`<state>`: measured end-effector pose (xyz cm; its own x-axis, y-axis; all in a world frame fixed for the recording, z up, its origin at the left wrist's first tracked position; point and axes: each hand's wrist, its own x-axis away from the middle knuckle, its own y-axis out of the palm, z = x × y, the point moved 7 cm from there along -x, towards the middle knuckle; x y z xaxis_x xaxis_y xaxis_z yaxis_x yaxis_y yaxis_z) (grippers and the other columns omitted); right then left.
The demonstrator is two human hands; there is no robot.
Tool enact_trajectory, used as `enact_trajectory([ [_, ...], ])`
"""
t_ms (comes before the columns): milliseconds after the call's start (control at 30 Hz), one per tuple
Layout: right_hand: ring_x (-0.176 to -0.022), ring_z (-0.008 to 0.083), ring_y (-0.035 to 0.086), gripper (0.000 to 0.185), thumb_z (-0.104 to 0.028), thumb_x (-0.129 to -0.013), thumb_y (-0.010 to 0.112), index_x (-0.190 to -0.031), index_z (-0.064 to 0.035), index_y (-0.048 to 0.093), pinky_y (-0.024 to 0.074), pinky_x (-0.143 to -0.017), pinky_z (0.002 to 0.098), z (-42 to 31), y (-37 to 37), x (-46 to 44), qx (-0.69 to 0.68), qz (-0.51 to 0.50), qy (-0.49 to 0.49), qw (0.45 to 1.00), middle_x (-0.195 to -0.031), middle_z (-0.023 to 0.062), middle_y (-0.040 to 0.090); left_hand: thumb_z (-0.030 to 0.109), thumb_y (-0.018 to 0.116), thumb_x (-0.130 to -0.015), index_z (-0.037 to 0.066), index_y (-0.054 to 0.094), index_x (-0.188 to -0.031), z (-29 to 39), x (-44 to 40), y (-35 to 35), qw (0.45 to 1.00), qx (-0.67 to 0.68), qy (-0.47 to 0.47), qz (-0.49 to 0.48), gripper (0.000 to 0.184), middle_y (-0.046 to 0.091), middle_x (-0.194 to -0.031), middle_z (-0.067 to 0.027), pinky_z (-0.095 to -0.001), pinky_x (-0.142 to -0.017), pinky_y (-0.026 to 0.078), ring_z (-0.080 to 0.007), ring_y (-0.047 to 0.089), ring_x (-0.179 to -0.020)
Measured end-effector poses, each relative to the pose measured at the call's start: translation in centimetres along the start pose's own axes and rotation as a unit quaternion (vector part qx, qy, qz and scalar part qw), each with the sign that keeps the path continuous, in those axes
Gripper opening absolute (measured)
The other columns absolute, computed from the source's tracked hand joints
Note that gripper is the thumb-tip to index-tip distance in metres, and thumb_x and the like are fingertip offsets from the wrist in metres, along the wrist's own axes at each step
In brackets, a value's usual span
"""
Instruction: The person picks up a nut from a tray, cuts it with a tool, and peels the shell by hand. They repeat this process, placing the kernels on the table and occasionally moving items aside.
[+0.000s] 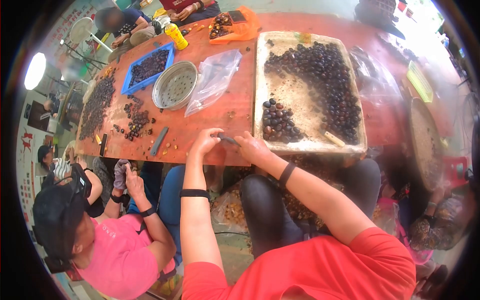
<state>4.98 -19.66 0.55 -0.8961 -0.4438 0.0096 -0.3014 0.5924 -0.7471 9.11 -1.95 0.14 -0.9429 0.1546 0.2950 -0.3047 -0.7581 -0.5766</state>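
At the front edge of the table [215, 158] my left hand [205, 142] is closed, its fingertips pinching what looks like a small dark nut. My right hand [254, 149] is closed around one end of a slim dark tool [229, 139], likely a small knife, reaching toward the left fingertips. Where nut and tool meet is too small to make out. Just right of my hands stands a shallow pale tray [305, 146]. It holds a large spread of dark round nuts [320, 60] and a smaller heap [278, 120] in its near left corner.
A cream-handled tool [334, 139] lies in the tray. On the left are a dark-handled tool [159, 141], loose nuts [99, 102], a blue basket [123, 82], a metal colander [175, 102] and a plastic bag [215, 80]. A person in pink [117, 245] sits close on my left.
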Motion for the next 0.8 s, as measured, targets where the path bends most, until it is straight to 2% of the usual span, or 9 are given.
enact_trajectory([
  [67, -0.09, 0.0437, 0.063, 0.029, -0.015, -0.086, 0.062, -0.113, -0.0087, 0.058, 0.052, -0.077, 0.0521, 0.8, 0.2, 0.2, 0.01, 0.001, 0.007, 1.0, -0.103, 0.0218, 0.057, 0.005, 0.068, -0.079, 0.011, 0.07, -0.116, -0.6, -0.3, -0.1, 1.0, -0.015, 0.023, 0.004, 0.037, 0.064, -0.088, -0.0027, -0.0286, -0.066, 0.048, -0.0132, 0.057, -0.076],
  [167, -0.09, 0.0429, 0.063, 0.027, -0.013, -0.086, 0.059, -0.112, -0.0072, 0.058, 0.0517, -0.078, 0.0515, -0.2, -1.7, 1.8, -0.01, 0.011, -0.006, 1.0, -0.1, 0.0224, 0.057, 0.007, 0.07, -0.078, 0.009, 0.071, -0.114, -0.6, -0.1, -0.4, 0.999, 0.0, 0.001, 0.039, 0.036, 0.065, -0.089, -0.0023, -0.0275, -0.071, 0.048, -0.0125, 0.057, -0.078],
  [200, -0.09, 0.0424, 0.063, 0.024, -0.01, -0.085, 0.06, -0.109, -0.0061, 0.059, 0.0516, -0.078, 0.0504, -0.5, -3.0, 3.0, -0.045, 0.076, -0.054, 0.995, -0.098, 0.0226, 0.058, 0.007, 0.07, -0.078, 0.009, 0.071, -0.114, 0.2, -0.6, 0.2, 0.999, 0.0, 0.015, 0.029, 0.036, 0.065, -0.089, -0.0023, -0.0275, -0.071, 0.048, -0.0125, 0.057, -0.078],
  [400, -0.09, 0.044, 0.062, 0.032, -0.006, -0.084, 0.061, -0.115, -0.0052, 0.06, 0.0519, -0.078, 0.0492, 1.8, -4.6, 8.4, -0.094, 0.057, -0.015, 0.994, -0.101, 0.0233, 0.057, 0.014, 0.072, -0.077, 0.008, 0.071, -0.111, 9.2, -5.4, 6.1, 0.988, 0.049, 0.133, 0.063, 0.034, 0.065, -0.082, -0.0014, -0.0293, -0.07, 0.049, -0.0118, 0.059, -0.077],
  [533, -0.089, 0.0447, 0.063, 0.038, -0.005, -0.082, 0.059, -0.12, -0.0057, 0.055, 0.0531, -0.076, 0.0514, 3.4, -6.1, 9.9, -0.082, 0.086, -0.012, 0.993, -0.098, 0.0237, 0.057, 0.017, 0.074, -0.076, 0.007, 0.071, -0.111, 12.5, -8.3, 9.2, 0.99, -0.004, 0.118, 0.079, 0.037, 0.065, -0.081, -0.0028, -0.0305, -0.07, 0.049, -0.0129, 0.06, -0.077],
  [667, -0.091, 0.0438, 0.062, 0.038, -0.006, -0.084, 0.059, -0.121, -0.0053, 0.057, 0.0527, -0.079, 0.0503, 4.4, -6.8, 11.3, -0.073, 0.084, -0.003, 0.994, -0.1, 0.0229, 0.057, 0.017, 0.072, -0.08, 0.005, 0.068, -0.118, 12.1, -9.5, 11.0, 0.991, -0.018, 0.123, 0.044, 0.04, 0.063, -0.085, -0.005, -0.0286, -0.058, 0.048, -0.0157, 0.06, -0.07],
  [733, -0.092, 0.0437, 0.062, 0.037, -0.007, -0.084, 0.059, -0.121, -0.0053, 0.057, 0.0523, -0.08, 0.0503, 4.6, -6.9, 11.2, -0.077, 0.08, 0.003, 0.994, -0.101, 0.0224, 0.057, 0.014, 0.068, -0.084, 0.003, 0.064, -0.119, 7.5, -8.9, 10.5, 0.948, 0.304, -0.085, 0.042, 0.037, 0.062, -0.086, -0.004, -0.0239, -0.051, 0.046, -0.0153, 0.06, -0.07],
  [767, -0.093, 0.0429, 0.062, 0.037, -0.008, -0.084, 0.061, -0.121, -0.0059, 0.059, 0.052, -0.08, 0.0489, 4.6, -6.9, 11.1, -0.08, 0.087, 0.004, 0.993, -0.099, 0.0217, 0.058, 0.011, 0.061, -0.088, 0.002, 0.061, -0.117, 5.6, -8.3, 9.5, 0.893, 0.432, -0.113, 0.056, 0.03, 0.062, -0.09, -0.0077, -0.0204, -0.047, 0.046, -0.017, 0.06, -0.071],
  [800, -0.094, 0.0421, 0.062, 0.037, -0.008, -0.084, 0.063, -0.121, -0.0065, 0.061, 0.0517, -0.08, 0.0476, 4.6, -6.9, 10.9, -0.084, 0.093, 0.003, 0.992, -0.098, 0.0211, 0.058, 0.011, 0.061, -0.088, 0.002, 0.061, -0.117, 4.1, -7.5, 8.2, 0.893, 0.43, -0.116, 0.063, 0.03, 0.062, -0.09, -0.0077, -0.0204, -0.047, 0.046, -0.017, 0.06, -0.071],
])
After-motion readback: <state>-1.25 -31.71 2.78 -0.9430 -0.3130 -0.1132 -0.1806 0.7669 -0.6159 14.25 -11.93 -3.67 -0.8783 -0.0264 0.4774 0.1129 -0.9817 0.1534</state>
